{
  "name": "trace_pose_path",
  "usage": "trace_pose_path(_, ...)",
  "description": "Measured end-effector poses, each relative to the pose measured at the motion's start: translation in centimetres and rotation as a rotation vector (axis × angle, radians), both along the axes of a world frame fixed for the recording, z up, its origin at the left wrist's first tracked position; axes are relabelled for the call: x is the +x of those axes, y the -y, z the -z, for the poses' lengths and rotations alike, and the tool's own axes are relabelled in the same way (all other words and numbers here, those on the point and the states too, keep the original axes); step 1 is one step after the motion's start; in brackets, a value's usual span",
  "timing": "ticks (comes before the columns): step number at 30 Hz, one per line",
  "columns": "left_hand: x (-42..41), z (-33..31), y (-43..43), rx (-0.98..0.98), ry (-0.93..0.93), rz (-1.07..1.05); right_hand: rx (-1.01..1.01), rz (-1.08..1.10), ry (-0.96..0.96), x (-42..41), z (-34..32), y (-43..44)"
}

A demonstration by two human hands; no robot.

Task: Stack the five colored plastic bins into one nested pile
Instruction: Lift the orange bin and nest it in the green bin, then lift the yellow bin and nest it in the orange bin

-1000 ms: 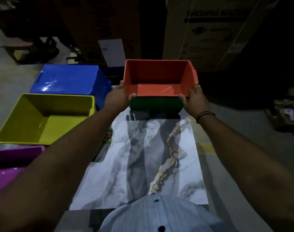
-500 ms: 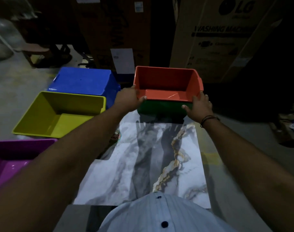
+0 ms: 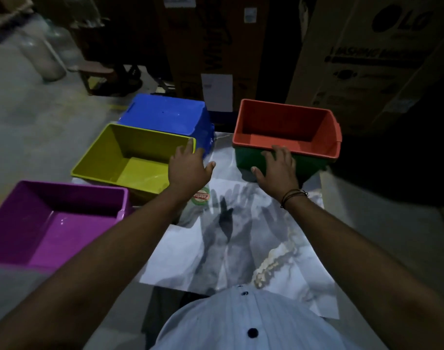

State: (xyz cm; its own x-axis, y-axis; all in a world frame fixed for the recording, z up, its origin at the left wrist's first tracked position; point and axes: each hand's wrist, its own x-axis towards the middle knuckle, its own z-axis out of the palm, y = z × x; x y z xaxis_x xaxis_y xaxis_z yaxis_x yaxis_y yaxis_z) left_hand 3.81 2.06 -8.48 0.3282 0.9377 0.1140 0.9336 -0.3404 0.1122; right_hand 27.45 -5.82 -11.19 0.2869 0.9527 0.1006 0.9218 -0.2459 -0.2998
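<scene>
Your left hand [image 3: 189, 168] is spread and empty, fingertips at the yellow bin [image 3: 132, 157]'s near-right corner; your right hand [image 3: 277, 168], also spread, rests against the green bin [image 3: 251, 160] under the nested red bin [image 3: 286, 130]. Judged light, stiff and slick: take the yellow bin by opposite rims, thumbs inside.

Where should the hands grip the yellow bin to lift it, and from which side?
Probably by the rim of its two short ends, coming from above. The yellow bin stands upright, open and empty, so its rim is free; the left hand already reaches its near corner.
</scene>
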Motion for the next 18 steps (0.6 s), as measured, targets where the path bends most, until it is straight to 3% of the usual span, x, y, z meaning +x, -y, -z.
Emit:
trace_pose_path(4,-3.0,0.2,0.8,-0.128,-0.024,-0.122,0.016,-0.076,-0.028,-3.7,-0.1,-0.8)
trace_pose_path(8,-4.9,1.4,1.1,-0.323,0.070,-0.194,0.020,-0.161,-0.063,-7.1,-0.2,-1.2)
trace_pose_path(18,-4.9,2.2,2.9,-0.516,0.249,0.049,0.008,-0.174,-0.312,-11.2,0.5,-1.3)
